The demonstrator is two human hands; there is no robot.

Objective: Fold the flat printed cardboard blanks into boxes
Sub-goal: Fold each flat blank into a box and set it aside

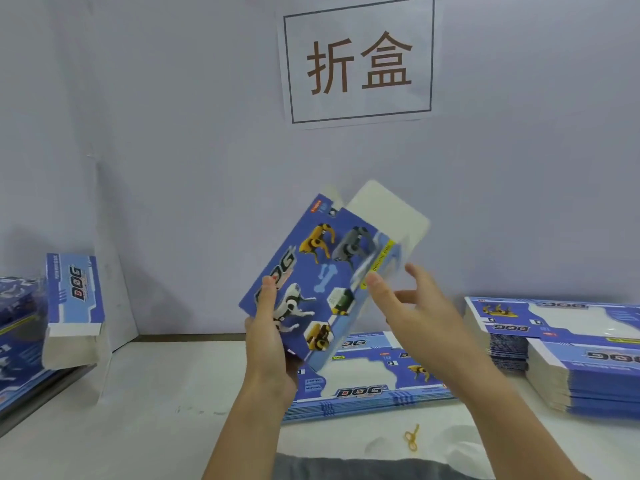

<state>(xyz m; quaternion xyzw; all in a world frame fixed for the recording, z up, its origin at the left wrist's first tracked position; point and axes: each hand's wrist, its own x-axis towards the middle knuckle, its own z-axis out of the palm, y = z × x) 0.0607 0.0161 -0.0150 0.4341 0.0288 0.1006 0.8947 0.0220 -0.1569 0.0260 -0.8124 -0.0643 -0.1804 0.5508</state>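
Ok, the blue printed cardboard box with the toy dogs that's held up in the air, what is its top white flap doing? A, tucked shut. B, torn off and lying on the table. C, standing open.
C: the white top flap stands open above the blue printed cardboard box, which the left hand grips at its lower edge.

Two bare forearms, no sleeves or rings; grey garment [346,467] at the lower frame edge.
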